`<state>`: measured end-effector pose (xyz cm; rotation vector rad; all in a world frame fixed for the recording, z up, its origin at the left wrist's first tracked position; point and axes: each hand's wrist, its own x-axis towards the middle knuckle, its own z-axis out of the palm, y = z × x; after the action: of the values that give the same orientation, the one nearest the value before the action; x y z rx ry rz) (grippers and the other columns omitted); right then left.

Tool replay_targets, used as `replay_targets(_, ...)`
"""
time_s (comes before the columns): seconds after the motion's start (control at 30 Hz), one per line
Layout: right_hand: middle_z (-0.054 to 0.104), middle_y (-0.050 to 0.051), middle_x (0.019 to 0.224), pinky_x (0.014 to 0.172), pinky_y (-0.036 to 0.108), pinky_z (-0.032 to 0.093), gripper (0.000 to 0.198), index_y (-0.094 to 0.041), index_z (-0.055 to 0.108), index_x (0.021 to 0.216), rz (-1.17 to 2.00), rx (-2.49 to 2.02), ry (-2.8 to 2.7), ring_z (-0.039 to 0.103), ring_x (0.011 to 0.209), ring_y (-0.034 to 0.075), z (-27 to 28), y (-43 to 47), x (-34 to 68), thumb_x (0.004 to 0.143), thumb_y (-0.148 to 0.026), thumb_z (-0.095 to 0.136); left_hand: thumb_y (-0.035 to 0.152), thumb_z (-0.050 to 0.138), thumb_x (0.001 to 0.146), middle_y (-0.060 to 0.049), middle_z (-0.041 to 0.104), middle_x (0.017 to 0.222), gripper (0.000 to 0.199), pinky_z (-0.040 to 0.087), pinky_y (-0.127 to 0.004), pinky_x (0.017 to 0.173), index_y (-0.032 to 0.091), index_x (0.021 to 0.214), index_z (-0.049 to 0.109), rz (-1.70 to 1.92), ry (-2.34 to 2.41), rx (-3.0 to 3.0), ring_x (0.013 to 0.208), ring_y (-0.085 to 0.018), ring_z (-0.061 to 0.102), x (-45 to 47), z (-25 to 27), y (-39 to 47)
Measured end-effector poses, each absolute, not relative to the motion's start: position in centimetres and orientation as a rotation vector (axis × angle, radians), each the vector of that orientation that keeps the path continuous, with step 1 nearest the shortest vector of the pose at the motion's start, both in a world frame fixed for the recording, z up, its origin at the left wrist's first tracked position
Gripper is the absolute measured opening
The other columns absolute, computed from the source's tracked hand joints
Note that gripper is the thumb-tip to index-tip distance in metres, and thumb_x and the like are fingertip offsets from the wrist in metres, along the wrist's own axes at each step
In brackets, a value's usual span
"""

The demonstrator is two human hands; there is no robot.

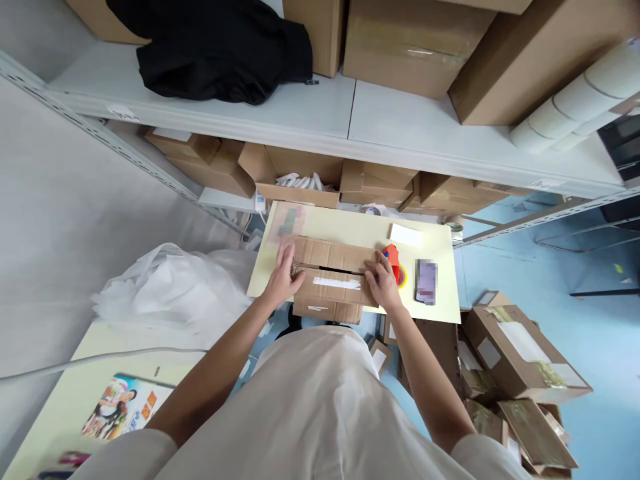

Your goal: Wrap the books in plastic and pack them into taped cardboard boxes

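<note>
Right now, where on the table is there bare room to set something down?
Behind the box, left of the white card; also a strip right of the phone. Crowded: beside the right hand, by the red tape dispenser.

Top shelf (327,110) has a crumpled black garment (225,53) sitting by some big cartons (415,50), plus white rolls (575,100) at the right end. Open carton (300,194) below's got white bits (303,181) inside. Puffy plastic bag (170,290) on the left, colorful leaflet (125,407) nearby, and taped boxes (530,347) piled up over on the right.
</note>
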<state>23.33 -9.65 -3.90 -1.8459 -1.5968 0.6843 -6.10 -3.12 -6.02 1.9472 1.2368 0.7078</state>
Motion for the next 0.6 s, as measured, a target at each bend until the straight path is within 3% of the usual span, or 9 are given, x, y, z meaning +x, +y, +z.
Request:
replay_targets(0.07, 0.030, 0.015, 0.153, 0.112, 0.050, 0.031, 0.038, -0.017, 0.058, 0.120, 0.669, -1.853, -1.596, 0.024, 0.144, 0.027, -4.6, -9.9, 23.0, 0.092, -0.037, 0.041, 0.031, 0.048, 0.089, -0.014, 0.003, 0.161, 0.069, 0.033, -0.045, 0.112, 0.020, 0.151, 0.020, 0.619, 1.278, 2.020, 0.146, -0.030, 0.018, -5.9, -5.8, -3.1)
replay_targets(0.17, 0.024, 0.016, 0.155, 0.113, 0.049, 0.030, 0.044, -0.017, 0.052, 0.127, 0.701, -1.850, -1.613, 0.016, 0.147, 0.026, -5.1, -9.7, 23.0, 0.091, -0.041, 0.044, 0.029, 0.044, 0.090, -0.016, 0.019, 0.158, 0.063, 0.030, -0.047, 0.114, 0.015, 0.149, 0.027, 0.597, 1.351, 2.088, 0.145, -0.029, 0.023, -5.3, -5.7, -3.2)
replay_targets(0.3, 0.015, 0.017, 0.157, 0.111, 0.048, 0.034, 0.055, -0.018, 0.047, 0.131, 0.746, -1.818, -1.656, 0.016, 0.147, 0.029, -5.3, -9.2, 23.4, 0.085, -0.047, 0.056, 0.030, 0.049, 0.085, -0.015, 0.036, 0.151, 0.059, 0.029, -0.049, 0.115, 0.015, 0.141, 0.042, 0.673, 1.423, 2.194, 0.142, -0.031, 0.028, -4.9, -5.9, -3.3)
replay_targets(0.43, 0.020, 0.019, 0.155, 0.109, 0.048, 0.037, 0.050, -0.018, 0.049, 0.125, 0.712, -1.811, -1.635, 0.020, 0.146, 0.029, -5.8, -9.1, 23.5, 0.084, -0.046, 0.058, 0.030, 0.053, 0.081, -0.016, 0.052, 0.138, 0.050, 0.034, -0.049, 0.111, 0.014, 0.129, 0.055, 0.672, 1.523, 2.298, 0.135, -0.033, 0.041, -4.6, -5.3, -3.6)
replay_targets(0.53, 0.024, 0.018, 0.154, 0.107, 0.049, 0.039, 0.046, -0.019, 0.052, 0.121, 0.677, -1.809, -1.619, 0.026, 0.143, 0.030, -6.0, -9.1, 23.5, 0.084, -0.045, 0.060, 0.035, 0.050, 0.084, -0.017, 0.050, 0.140, 0.051, 0.034, -0.050, 0.110, 0.014, 0.130, 0.054, 0.593, 1.559, 2.383, 0.136, -0.033, 0.039, -4.0, -4.3, -4.0)
replay_targets(0.6, 0.024, 0.017, 0.154, 0.107, 0.050, 0.039, 0.045, -0.019, 0.055, 0.120, 0.657, -1.807, -1.619, 0.030, 0.141, 0.031, -6.1, -9.1, 23.6, 0.084, -0.045, 0.060, 0.046, 0.052, 0.084, -0.019, 0.041, 0.148, 0.064, 0.029, -0.052, 0.112, 0.011, 0.137, 0.046, 0.480, 1.490, 2.470, 0.141, -0.034, 0.030, -3.4, -3.6, -4.3)
